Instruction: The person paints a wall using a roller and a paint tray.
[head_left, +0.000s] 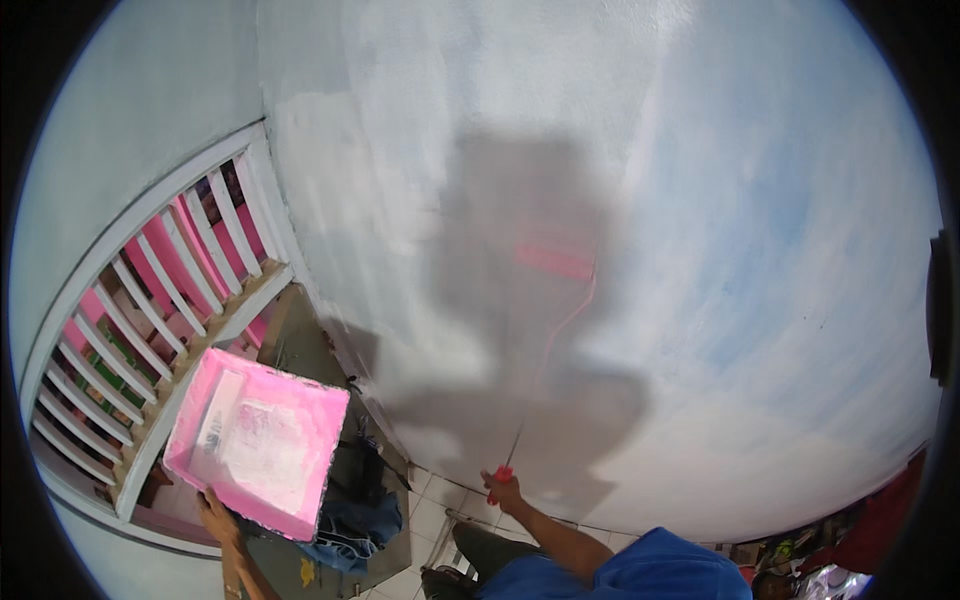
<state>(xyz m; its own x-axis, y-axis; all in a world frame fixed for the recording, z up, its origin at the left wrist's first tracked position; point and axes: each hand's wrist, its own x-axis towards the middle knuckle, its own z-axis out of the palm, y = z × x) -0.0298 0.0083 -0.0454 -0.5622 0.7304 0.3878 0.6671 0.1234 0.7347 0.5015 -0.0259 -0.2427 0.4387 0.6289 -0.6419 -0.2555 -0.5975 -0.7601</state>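
My left hand (219, 516) grips the lower left edge of a pink plastic paint tray (327, 450). The tray is tilted so its inside shows, coated with whitish paint (270, 446). In my right hand (508, 495) is the red handle (499, 474) of a paint roller. Its thin metal rod runs up to a pink-tinted roller head (555, 261), which lies at the wall (720, 262) inside my shadow. Whether the roller presses on the wall is hard to tell. Patchy white and pale blue paint covers the wall.
A window opening with white slats (161, 292) is at the left. Below the tray, a greenish surface (386, 559) bears blue denim cloth (360, 529) and dark items. White floor tiles (435, 499) show beneath me. Assorted items (787, 559) and a dark red cloth (874, 525) are at lower right.
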